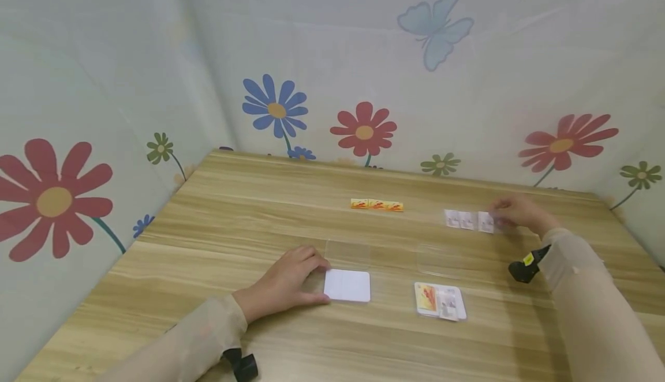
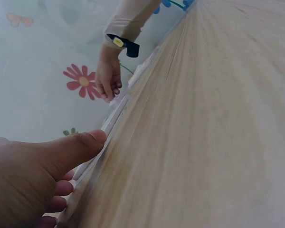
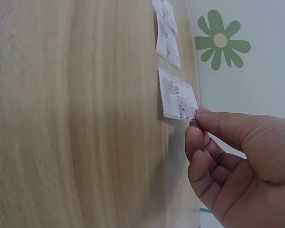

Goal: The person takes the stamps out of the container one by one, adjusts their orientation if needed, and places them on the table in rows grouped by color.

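My left hand (image 1: 288, 278) holds the near-left side of a flat clear plastic case with a white lining (image 1: 347, 285), thumb and index finger at its two left corners. The case's clear lid (image 1: 348, 254) lies folded back behind it. In the right wrist view my right hand (image 3: 242, 152) pinches the corner of a small white printed sachet (image 3: 177, 95) with a notched edge, between thumb and index finger. Beside that sachet lie two more white sachets (image 1: 459, 220) in a row. The left wrist view shows the left thumb (image 2: 80, 148) along the case's edge.
A second open case (image 1: 462, 304) on the right carries a yellow-orange sachet (image 1: 426, 297) and a white one (image 1: 447, 303); its clear lid (image 1: 439, 259) lies behind. Three yellow sachets (image 1: 377, 204) sit in a row farther back on the wooden table (image 1: 249, 197). A flowered curtain (image 1: 322, 41) stands behind.
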A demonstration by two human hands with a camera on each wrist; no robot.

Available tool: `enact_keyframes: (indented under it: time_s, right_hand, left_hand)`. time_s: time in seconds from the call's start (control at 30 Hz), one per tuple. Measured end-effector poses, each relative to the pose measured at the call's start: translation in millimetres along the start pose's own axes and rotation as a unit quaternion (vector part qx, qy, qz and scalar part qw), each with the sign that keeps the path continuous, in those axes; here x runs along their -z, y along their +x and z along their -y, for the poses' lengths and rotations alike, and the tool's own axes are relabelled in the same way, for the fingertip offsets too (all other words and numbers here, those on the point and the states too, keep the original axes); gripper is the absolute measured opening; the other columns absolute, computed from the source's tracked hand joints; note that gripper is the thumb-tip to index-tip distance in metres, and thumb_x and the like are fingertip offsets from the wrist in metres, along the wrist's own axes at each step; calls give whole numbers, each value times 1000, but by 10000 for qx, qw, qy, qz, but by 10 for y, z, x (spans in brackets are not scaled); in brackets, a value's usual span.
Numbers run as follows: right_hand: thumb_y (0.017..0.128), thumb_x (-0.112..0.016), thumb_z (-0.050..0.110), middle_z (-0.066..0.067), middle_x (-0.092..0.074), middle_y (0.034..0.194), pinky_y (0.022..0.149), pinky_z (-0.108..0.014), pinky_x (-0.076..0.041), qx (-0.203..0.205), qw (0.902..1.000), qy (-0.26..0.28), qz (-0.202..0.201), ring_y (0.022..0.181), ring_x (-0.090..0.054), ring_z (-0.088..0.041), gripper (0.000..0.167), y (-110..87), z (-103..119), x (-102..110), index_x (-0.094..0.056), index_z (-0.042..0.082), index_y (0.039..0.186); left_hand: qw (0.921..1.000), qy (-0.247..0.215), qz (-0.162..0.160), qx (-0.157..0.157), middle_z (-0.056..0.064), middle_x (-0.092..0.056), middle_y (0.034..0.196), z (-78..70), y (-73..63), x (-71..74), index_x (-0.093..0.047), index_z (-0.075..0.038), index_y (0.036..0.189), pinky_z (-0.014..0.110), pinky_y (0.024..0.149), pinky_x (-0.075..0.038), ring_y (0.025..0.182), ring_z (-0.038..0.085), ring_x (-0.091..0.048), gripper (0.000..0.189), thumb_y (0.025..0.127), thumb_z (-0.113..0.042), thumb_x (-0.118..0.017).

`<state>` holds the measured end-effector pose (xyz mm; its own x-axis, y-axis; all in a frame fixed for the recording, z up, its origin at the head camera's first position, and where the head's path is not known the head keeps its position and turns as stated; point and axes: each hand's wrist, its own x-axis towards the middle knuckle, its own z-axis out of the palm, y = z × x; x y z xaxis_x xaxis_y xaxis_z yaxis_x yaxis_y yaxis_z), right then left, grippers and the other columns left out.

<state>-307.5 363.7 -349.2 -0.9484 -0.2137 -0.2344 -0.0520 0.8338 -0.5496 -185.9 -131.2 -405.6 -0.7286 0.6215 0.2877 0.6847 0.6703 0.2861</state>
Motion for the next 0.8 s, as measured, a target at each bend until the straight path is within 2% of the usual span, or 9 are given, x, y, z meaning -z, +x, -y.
enact_keyframes:
  time_s: [0.3,0.6,0.8]
  right_hand:
    - [95,-55,11,-2,-59,77,59,-26,-43,65,10000,16,-40,65,-50,-11,30,33,-1,-35,-55,-15,111]
    - [95,-56,12,-5,-63,81,60,-26,-45,23,9999,-117,-64,70,-53,-13,31,80,2,-52,-57,-14,111]
    - [94,-57,11,-9,-66,84,60,-25,-47,140,9996,-153,-180,70,-55,-12,30,96,0,-75,-58,-14,109]
  left_hand:
    - [10000,-2,28,20,-3,-60,106,-3,0,-8,-63,-15,109,37,93,-48,104,16,-56,49,74,-46,-78]
    - [10000,14,83,42,-3,-60,106,-4,12,9,-63,-16,109,37,93,-48,105,16,-56,49,74,-46,-78]
    - [10000,-22,84,35,-2,-60,106,-9,13,26,-64,-15,109,38,93,-48,105,16,-56,49,73,-46,-79]
